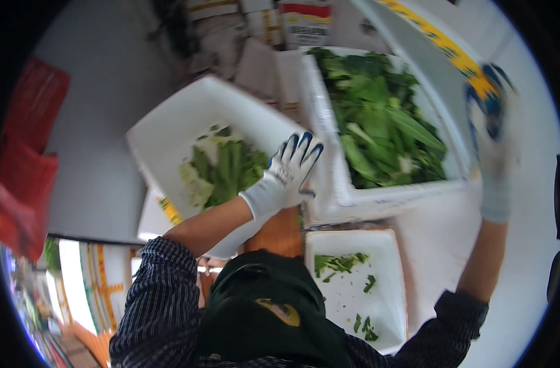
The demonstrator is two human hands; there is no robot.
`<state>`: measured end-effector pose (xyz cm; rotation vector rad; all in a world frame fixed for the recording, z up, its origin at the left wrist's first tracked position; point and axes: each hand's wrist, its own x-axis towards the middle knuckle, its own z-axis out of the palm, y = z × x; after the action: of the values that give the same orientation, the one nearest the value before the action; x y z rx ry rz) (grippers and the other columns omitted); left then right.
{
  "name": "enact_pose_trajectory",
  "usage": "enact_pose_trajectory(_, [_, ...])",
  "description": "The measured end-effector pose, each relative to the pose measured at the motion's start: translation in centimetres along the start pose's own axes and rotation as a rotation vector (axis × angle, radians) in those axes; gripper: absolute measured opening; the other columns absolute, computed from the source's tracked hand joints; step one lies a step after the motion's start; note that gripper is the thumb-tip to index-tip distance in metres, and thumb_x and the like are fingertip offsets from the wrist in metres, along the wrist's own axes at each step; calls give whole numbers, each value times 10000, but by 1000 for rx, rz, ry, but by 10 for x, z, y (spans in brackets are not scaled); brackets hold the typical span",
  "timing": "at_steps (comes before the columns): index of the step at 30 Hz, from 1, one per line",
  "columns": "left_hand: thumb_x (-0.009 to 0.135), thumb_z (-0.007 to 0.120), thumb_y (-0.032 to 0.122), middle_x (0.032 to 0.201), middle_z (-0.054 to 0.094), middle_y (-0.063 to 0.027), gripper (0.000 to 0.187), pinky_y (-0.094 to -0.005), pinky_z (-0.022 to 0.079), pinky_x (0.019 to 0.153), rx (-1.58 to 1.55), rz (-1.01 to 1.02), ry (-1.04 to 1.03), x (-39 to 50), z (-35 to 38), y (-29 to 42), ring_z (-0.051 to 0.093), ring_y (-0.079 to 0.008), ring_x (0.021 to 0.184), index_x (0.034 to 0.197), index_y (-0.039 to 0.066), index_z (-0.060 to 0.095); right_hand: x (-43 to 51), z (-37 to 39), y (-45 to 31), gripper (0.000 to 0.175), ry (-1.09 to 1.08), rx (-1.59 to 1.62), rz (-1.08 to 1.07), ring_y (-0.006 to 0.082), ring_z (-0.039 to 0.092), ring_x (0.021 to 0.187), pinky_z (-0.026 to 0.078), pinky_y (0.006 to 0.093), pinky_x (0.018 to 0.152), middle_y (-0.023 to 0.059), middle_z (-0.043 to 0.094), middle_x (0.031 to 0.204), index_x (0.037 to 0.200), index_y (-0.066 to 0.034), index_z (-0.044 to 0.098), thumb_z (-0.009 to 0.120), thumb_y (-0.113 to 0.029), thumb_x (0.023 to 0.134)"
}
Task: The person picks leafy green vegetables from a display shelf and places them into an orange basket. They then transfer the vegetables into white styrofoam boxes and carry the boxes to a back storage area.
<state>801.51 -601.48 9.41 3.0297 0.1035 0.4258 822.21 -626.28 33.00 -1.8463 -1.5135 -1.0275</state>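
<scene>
My left hand (291, 172), in a white knitted glove with blue coating, lies with spread fingers on the near right rim of a tilted white foam box (169, 119). Leafy greens (227, 170) lie inside that box. At right, my similarly gloved right hand (491, 115) is blurred; its fingers straddle the edge of a large white foam lid (427, 60) with yellow tape (436, 34) along it. Between my hands stands a foam box (330, 124) filled with green leafy vegetables (376, 115).
A shallow white foam box (356, 299) with leaf scraps (339, 263) stands close to my body. Red plastic bags (26, 152) hang at far left. Several taped foam boxes (107, 285) stand at lower left. A package with a red band (306, 23) stands at the back.
</scene>
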Motion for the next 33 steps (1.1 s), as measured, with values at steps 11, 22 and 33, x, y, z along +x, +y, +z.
enact_pose_trajectory(11, [873,580,396,1048,640,-179,741,-488,517,772,-250,-215,-669,-187,-79,-115,647,-375,903,1453,18,316,-66,18,-36,447,-71,-140,326,312,507,1246,478,423,1019,177,450,1422,1316,11,494,580,50,878])
enact_pose_trajectory(22, [811,635,598,1471,314,-266,941,-473,308,1112,-431,-863,-423,-222,78,-252,337,-369,1363,1501,91,245,-63,40,-57,556,-159,-270,277,333,556,1201,435,525,1040,156,563,1310,1359,-72,464,636,-98,831])
enact_pose_trajectory(33, [616,616,831,1594,-10,-213,1319,-617,145,1135,-335,-1596,-460,-168,173,-297,56,-502,1433,1546,159,-35,-76,28,-63,513,-224,-443,302,328,611,1122,515,497,959,165,580,1277,1324,-57,495,647,-159,845])
